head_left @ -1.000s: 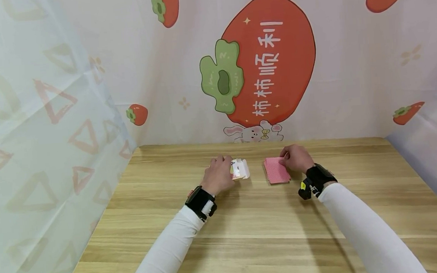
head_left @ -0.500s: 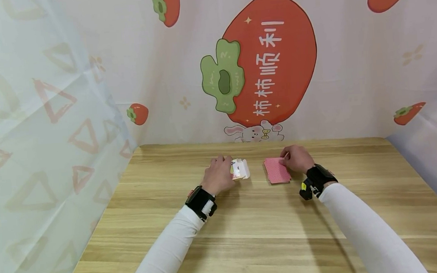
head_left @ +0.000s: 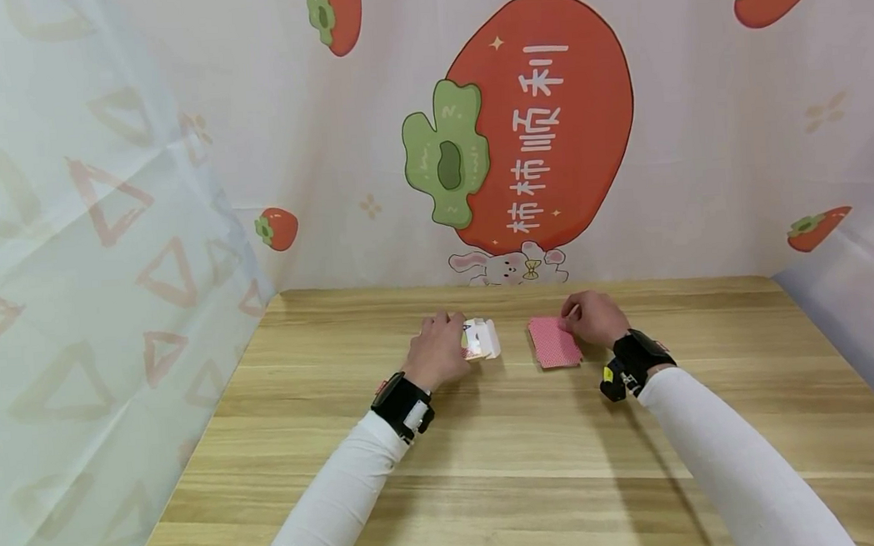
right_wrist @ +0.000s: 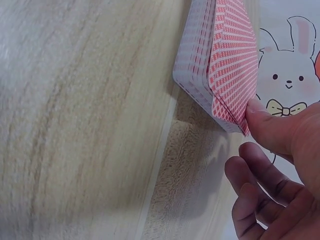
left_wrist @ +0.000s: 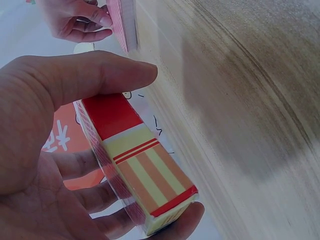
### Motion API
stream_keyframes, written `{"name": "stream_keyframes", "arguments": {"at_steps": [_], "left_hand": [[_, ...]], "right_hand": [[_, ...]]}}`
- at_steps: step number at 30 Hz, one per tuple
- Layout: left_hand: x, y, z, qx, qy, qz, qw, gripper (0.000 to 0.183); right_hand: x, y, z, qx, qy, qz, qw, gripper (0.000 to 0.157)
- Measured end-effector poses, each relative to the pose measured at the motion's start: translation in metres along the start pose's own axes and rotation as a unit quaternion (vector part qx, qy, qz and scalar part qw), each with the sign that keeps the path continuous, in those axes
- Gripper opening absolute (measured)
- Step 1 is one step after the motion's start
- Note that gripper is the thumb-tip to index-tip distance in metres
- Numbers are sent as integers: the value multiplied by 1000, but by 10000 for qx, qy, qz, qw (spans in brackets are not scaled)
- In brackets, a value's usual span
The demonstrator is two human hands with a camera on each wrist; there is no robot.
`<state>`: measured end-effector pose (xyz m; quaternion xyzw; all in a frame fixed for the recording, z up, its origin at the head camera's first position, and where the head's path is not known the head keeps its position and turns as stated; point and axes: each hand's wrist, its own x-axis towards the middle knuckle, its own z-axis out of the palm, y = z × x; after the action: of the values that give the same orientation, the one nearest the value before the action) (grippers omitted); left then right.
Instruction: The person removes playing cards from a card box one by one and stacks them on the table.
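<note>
In the left wrist view, my left hand grips a small card box with red, cream and orange stripes. The thumb lies along one side and fingers curl round the other. From above, the box's white flap points right and a card face shows near it; my left hand covers the rest. To the right, a deck of red-backed playing cards lies on the table. My right hand is at its upper right corner. In the right wrist view, the thumb touches the fanned top cards; the loosely bent fingers stay below.
Both hands work near the back of a wooden table. A cloth backdrop with persimmon and rabbit prints rises right behind the back edge. Another patterned cloth hangs along the left side. Each wrist wears a black strap with a camera.
</note>
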<state>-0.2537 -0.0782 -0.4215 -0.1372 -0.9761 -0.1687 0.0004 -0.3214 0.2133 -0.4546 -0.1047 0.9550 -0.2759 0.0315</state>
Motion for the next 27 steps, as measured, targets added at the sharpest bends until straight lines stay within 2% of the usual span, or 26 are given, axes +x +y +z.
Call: {"name": "stream_keyframes", "arguments": {"at_steps": [13,21,24,27], "left_hand": [[-1,2,0,-33,-46,12,10000,64],[0,3,-1,24,-27,35,10000,63],[0,3,-1,44,-24,53,10000,63],[0,4,-1,53,10,83,10000,62]], "right_hand": [[-3,1,0,-103,55,-124,9999,13],[-3,2,-3,50,49,57,10000,13],[-6,-3,-4,80,149,-73,9998,13],[-11,-17,-5,211,271,-385,9987,12]]}}
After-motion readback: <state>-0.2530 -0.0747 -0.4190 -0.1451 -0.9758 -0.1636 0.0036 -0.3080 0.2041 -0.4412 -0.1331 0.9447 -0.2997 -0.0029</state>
